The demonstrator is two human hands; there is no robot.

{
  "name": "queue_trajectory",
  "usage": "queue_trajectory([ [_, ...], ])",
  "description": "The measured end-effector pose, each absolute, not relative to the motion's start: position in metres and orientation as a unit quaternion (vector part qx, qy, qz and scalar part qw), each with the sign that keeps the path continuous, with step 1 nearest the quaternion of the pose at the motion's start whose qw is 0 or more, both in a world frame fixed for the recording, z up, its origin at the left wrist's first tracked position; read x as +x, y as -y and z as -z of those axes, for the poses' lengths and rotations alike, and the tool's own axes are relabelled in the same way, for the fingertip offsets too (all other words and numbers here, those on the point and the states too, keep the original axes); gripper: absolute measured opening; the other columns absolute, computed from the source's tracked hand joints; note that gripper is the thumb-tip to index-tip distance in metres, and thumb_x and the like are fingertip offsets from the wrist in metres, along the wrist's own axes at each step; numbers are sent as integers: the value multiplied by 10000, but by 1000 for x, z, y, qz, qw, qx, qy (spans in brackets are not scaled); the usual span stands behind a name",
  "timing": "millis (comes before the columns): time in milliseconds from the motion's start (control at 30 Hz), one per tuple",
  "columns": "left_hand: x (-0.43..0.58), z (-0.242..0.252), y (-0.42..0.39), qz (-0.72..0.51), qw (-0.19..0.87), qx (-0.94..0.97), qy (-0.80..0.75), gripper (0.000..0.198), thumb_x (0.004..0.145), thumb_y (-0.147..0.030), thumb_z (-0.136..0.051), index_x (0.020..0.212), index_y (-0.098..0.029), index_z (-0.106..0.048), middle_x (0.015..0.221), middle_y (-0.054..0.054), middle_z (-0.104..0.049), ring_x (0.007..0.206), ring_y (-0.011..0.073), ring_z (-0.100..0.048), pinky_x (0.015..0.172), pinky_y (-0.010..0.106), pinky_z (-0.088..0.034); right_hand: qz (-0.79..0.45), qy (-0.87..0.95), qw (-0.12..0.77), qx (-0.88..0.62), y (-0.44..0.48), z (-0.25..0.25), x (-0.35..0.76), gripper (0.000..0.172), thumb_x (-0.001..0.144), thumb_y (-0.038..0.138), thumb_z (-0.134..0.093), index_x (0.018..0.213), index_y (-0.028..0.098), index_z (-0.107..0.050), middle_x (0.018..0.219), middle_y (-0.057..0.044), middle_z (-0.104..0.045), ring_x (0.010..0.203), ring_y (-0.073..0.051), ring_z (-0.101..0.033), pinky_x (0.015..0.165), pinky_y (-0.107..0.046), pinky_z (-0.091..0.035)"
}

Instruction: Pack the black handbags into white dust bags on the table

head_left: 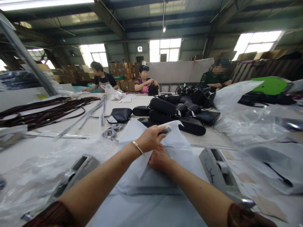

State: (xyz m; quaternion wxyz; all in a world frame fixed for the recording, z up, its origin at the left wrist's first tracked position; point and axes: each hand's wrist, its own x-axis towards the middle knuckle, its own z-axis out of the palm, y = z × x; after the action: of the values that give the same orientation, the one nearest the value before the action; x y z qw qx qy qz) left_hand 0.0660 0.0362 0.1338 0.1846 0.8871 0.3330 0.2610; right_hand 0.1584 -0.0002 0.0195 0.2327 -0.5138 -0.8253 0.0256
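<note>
My left hand (152,137), with a bracelet at the wrist, is closed around a small grey piece (167,129), perhaps a rolled strap; most of it is hidden by the fingers. Just below, almost touching it, my right hand (161,158) is curled into a loose flap of white wrapping paper (187,157). Its fingertips are hidden. The paper lies over a flat bundle in front of me, and what is inside does not show. Beyond it sit a small black pouch (120,115) with a white tag and a coiled grey strap (110,134).
Black bags (163,107) are heaped behind the paper. Grey metal tape dispensers (219,176) flank it. Clear plastic (253,126) lies to the right and dark brown straps (47,110) to the left. Across the table (94,127) several people work.
</note>
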Motion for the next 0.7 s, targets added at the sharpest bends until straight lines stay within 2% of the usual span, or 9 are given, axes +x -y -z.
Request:
queue_trajectory([
  [133, 13, -120, -87, -150, 36, 896, -417, 456, 952, -250, -561, 1406, -220, -590, 1181, 130, -660, 1087, 275, -618, 980, 368, -491, -46, 847, 130, -513, 8, -31, 162, 430, 963, 504, -484, 1152, 221, -746, 1278, -155, -611, 1199, -323, -484, 1056, -503, -335],
  [200, -4, -101, -102, -95, 0, 895, -436, 398, 936, -214, -566, 1323, -239, -652, 1179, 124, -659, 1125, 287, -593, 975, 373, -480, -43, 848, 126, -514, 8, -35, 162, 432, 980, 511, -460, 1152, 240, -749, 1278, -146, -604, 1187, -314, -482, 1042, -487, -335],
  [300, -21, -72, -115, -60, 3, 883, -466, 280, 901, -207, -607, 1147, -232, -738, 1096, 117, -686, 1091, 289, -606, 939, 371, -487, -45, 848, 126, -513, 7, -37, 162, 413, 986, 498, -465, 1188, 263, -738, 1308, -136, -593, 1199, -311, -473, 1048, -480, -318],
  [333, -25, -66, -118, -59, 3, 875, -481, 274, 902, -226, -611, 1145, -230, -738, 1077, 119, -689, 1069, 289, -614, 923, 372, -494, -46, 848, 127, -512, 7, -37, 162, 410, 986, 497, -468, 1210, 272, -728, 1329, -132, -586, 1212, -314, -465, 1055, -485, -308],
  [400, -33, -68, -120, -78, -10, 854, -514, 348, 943, -283, -569, 1267, -229, -685, 1112, 133, -677, 1075, 296, -612, 928, 388, -498, -50, 850, 128, -509, 7, -35, 163, 410, 990, 494, -462, 1222, 279, -723, 1343, -128, -583, 1228, -318, -453, 1062, -494, -296],
  [500, -36, -102, -107, -211, -29, 826, -522, 462, 991, -354, -503, 1423, -202, -564, 1207, 158, -634, 1144, 302, -585, 1022, 425, -467, -53, 851, 134, -506, 6, -34, 163, 405, 990, 479, -459, 1149, 249, -752, 1304, -138, -607, 1208, -315, -464, 1053, -480, -310],
  [567, -26, -139, -84, -344, 14, 817, -463, 499, 958, -387, -570, 1421, -200, -558, 1229, 140, -626, 1177, 304, -573, 1075, 451, -445, -50, 848, 141, -508, 6, -33, 162, 395, 978, 470, -477, 1098, 225, -763, 1277, -145, -620, 1184, -313, -478, 1045, -472, -326],
  [600, -17, -157, -68, -397, 72, 808, -429, 528, 917, -411, -633, 1399, -206, -567, 1234, 123, -628, 1183, 300, -573, 1077, 448, -456, -48, 847, 145, -509, 5, -33, 161, 389, 974, 466, -484, 1077, 217, -765, 1271, -147, -622, 1180, -314, -483, 1044, -471, -332],
  [700, 21, -191, -17, -452, 399, 721, -341, 493, 841, -474, -714, 1251, -217, -620, 1072, 64, -670, 954, 233, -662, 863, 384, -588, -46, 848, 139, -509, 3, -28, 161, 365, 973, 430, -489, 1107, 216, -753, 1294, -146, -618, 1210, -322, -480, 1056, -485, -337],
])
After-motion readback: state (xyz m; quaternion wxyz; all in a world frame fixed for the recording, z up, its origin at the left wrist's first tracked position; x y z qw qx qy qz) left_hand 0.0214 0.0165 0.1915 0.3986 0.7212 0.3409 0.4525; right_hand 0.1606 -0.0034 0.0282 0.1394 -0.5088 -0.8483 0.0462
